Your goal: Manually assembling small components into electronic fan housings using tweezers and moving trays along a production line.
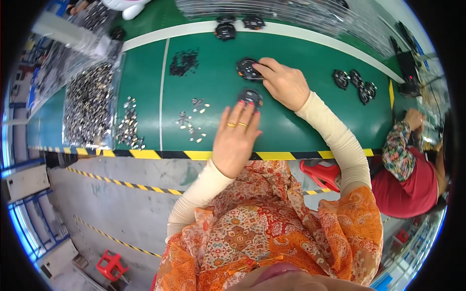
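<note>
A round black plastic part with small details on its face lies on the green tabletop. My right hand pinches its right edge, fingers bent over it. Just nearer stands a second black part, slightly blurred. My left hand, with two rings, lies flat with its fingers stretched out, and the fingertips touch or cover this part's near edge. Left of that hand, several small metal-and-black pieces are scattered. Farther back is a loose patch of tiny black pieces.
A clear-walled tray of small metal pieces stands at left, with a spilled pile beside it. More black parts rest at the right and by the far white strip. A co-worker's sleeve shows at right.
</note>
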Motion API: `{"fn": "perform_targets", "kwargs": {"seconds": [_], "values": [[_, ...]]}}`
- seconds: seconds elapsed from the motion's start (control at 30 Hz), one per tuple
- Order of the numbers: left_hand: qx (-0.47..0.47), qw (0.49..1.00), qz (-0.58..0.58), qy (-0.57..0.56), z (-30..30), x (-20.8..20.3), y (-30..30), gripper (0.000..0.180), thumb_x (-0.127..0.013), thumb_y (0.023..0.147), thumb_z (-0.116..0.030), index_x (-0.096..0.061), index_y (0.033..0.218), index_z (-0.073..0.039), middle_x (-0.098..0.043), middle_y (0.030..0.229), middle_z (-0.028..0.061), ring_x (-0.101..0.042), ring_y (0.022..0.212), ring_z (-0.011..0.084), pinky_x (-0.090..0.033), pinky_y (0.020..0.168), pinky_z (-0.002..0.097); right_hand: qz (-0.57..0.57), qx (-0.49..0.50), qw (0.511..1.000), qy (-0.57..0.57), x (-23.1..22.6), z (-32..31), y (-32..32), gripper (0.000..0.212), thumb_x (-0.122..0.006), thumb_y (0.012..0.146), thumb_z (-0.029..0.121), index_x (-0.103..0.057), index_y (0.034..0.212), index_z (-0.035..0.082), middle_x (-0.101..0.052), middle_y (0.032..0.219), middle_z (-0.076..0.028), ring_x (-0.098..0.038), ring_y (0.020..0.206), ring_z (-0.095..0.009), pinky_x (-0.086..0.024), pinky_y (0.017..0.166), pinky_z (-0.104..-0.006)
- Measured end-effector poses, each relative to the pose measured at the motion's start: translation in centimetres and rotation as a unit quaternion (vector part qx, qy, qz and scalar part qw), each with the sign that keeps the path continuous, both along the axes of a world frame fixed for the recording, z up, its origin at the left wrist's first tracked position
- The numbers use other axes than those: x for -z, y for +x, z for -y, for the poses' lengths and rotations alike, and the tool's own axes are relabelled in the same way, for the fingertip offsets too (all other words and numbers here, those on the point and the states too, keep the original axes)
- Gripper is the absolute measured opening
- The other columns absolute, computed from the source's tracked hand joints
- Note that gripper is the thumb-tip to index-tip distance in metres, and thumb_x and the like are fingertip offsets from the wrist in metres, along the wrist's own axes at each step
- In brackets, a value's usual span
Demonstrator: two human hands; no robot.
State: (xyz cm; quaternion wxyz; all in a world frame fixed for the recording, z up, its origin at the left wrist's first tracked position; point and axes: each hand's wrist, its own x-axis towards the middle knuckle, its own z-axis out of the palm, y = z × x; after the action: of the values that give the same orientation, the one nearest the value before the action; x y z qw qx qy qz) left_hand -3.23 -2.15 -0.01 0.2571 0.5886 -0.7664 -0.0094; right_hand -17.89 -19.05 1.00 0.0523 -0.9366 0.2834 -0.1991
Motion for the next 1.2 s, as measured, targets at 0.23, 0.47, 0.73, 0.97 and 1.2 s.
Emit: {"fn": "perform_targets", "kwargs": {"seconds": [0.23,0.47,0.73,0.97,1.2], "values": [[-0.182,0.979,0.014,-0.092,-1.8,-1.6,2.6,0.034,-0.069,0.081,-0.013,-0.065,0.113,-0.002,-0.058,0.122,0.0119,-0.054,0.112,0.0286,-0.041,0.098,0.0486,0.170,-0.082,0.981,-0.044,-5.4,-2.7,1.2,0.026,-0.063,0.086,0.007,-0.068,0.111,0.004,-0.065,0.105,-0.011,-0.066,0.086,-0.030,-0.054,0.069,-0.0366],[-0.171,0.983,0.008,-0.070,-2.8,0.0,3.2,0.031,-0.073,0.079,-0.007,-0.068,0.108,0.000,-0.063,0.118,0.0082,-0.056,0.109,0.0260,-0.042,0.098,0.0450,0.119,-0.276,0.945,0.130,-3.2,-6.9,0.0,0.041,-0.083,0.072,0.017,-0.067,0.107,0.003,-0.064,0.114,-0.014,-0.067,0.090,-0.030,-0.056,0.071,-0.0362],[-0.166,0.982,-0.043,-0.078,-2.9,0.4,3.6,0.028,-0.072,0.079,-0.006,-0.068,0.107,-0.001,-0.064,0.118,0.0072,-0.057,0.107,0.0260,-0.042,0.097,0.0445,0.068,-0.273,0.956,0.086,-2.1,-6.2,0.1,0.028,-0.074,0.082,0.015,-0.066,0.107,0.004,-0.063,0.117,-0.013,-0.066,0.101,-0.030,-0.058,0.079,-0.0358],[-0.164,0.982,-0.059,-0.078,-3.0,0.4,3.5,0.028,-0.073,0.079,-0.006,-0.068,0.106,0.000,-0.063,0.120,0.0072,-0.057,0.108,0.0273,-0.042,0.097,0.0445,-0.002,-0.366,0.930,-0.031,-2.2,-5.4,1.0,0.029,-0.062,0.083,0.008,-0.065,0.110,-0.003,-0.062,0.120,-0.019,-0.065,0.108,-0.031,-0.058,0.082,-0.0350],[-0.176,0.968,-0.052,-0.173,-4.6,-1.0,3.1,0.030,-0.081,0.074,-0.021,-0.075,0.102,-0.011,-0.056,0.094,0.0005,-0.049,0.083,0.0202,-0.037,0.080,0.0373,0.118,-0.295,0.947,0.047,-2.0,-4.6,-0.2,0.031,-0.069,0.077,-0.003,-0.068,0.108,-0.001,-0.066,0.117,-0.019,-0.070,0.100,-0.031,-0.060,0.078,-0.0360]]}}
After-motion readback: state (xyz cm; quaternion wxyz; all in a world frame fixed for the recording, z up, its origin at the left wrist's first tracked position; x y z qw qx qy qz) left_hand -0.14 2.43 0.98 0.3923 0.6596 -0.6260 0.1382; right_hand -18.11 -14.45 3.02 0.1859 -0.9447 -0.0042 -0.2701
